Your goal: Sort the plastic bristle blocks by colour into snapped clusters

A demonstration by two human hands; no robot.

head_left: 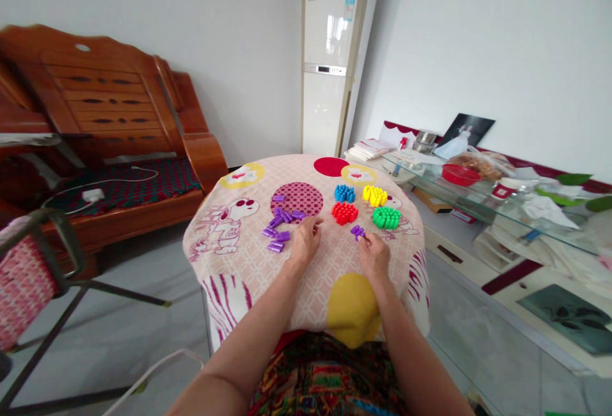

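Small purple cylinder-shaped pieces (282,236) lie loose on their sides on the cloth-covered table. Just to the right of that pile is my left hand (305,239), its fingers curled in; whatever they hold, if anything, is hidden. My right hand (374,255) pinches at the near edge of a small cluster of purple pieces (356,231), with a purple piece at its fingertips. Beyond it, similar pieces stand upright in tight groups: red pieces (345,213), blue pieces (344,193), yellow pieces (375,195) and green pieces (386,218).
The patterned tablecloth (268,276) hangs over the table's edges. To the right is a glass-topped cabinet (507,202) with a red bowl (459,174) and a paper cup (505,189). A wooden bench (115,104) and a folding chair (29,276) stand left.
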